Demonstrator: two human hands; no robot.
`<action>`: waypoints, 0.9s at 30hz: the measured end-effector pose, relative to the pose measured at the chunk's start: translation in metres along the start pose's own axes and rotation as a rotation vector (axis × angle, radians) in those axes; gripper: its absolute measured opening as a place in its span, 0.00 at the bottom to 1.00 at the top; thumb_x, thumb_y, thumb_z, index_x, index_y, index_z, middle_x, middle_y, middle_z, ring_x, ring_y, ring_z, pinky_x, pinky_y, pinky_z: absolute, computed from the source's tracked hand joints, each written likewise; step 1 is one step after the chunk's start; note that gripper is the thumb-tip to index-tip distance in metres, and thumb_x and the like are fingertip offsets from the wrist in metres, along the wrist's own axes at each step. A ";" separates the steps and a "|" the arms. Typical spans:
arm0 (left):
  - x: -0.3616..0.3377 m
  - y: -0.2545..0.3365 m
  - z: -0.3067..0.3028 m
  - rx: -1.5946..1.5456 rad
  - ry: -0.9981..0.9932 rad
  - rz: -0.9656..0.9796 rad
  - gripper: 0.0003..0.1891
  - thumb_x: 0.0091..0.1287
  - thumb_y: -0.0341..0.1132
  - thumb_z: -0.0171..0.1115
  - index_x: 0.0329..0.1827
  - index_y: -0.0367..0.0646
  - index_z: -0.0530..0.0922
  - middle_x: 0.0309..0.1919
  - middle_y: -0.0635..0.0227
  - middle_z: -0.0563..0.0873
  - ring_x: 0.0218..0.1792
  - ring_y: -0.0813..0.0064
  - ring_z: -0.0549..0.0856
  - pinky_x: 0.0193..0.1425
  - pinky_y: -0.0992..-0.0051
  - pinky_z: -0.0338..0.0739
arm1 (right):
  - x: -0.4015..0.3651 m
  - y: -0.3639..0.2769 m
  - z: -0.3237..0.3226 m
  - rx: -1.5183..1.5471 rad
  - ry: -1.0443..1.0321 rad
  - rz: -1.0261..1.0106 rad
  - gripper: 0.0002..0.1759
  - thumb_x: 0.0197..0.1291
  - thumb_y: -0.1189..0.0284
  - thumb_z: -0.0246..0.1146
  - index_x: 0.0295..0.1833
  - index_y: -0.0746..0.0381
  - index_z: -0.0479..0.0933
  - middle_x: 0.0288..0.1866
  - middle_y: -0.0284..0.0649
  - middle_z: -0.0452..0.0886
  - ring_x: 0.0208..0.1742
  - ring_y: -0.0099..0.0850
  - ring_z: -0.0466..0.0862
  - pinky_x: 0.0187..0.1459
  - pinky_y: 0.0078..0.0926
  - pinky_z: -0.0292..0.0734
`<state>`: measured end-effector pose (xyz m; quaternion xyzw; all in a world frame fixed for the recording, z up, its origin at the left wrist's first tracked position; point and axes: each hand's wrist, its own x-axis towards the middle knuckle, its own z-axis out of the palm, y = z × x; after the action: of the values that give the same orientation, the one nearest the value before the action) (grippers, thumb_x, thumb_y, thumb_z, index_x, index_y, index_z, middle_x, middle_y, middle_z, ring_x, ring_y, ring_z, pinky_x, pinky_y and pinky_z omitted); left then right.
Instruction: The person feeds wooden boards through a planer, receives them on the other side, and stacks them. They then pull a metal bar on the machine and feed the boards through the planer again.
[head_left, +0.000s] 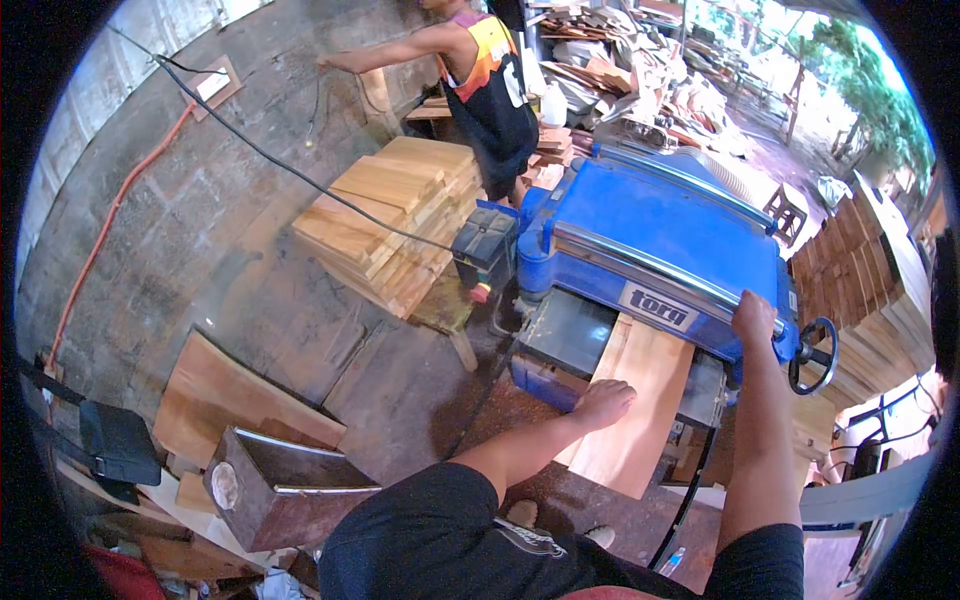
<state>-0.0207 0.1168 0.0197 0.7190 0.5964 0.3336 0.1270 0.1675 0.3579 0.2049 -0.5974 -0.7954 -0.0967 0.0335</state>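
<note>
One board point(650, 408) topped by left hand point(605, 404), unclenched; right hand point(754, 318) rested on planer point(660, 220), grip unclear. Left fingers could be pinched if carried inward with the board.

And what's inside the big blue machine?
A wooden board runs in under the front of the blue machine. Its far part and anything else inside can't be seen because the machine covers them.

Planer point(665, 225) blocks way ahead; handwheel point(832, 358) just right of right hand point(755, 318); room over board point(650, 410) beside left hand point(604, 403).
</note>
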 end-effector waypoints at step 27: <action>0.001 -0.002 0.004 -0.012 0.016 0.002 0.05 0.61 0.32 0.58 0.38 0.45 0.80 0.36 0.64 0.84 0.44 0.60 0.83 0.51 0.59 0.76 | 0.003 0.003 0.007 0.034 0.051 -0.010 0.09 0.55 0.75 0.60 0.43 0.61 0.79 0.44 0.48 0.85 0.52 0.48 0.83 0.52 0.50 0.75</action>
<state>-0.0198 0.1189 0.0157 0.7161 0.5946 0.3432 0.1261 0.1699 0.3629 0.1992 -0.5902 -0.7987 -0.0985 0.0636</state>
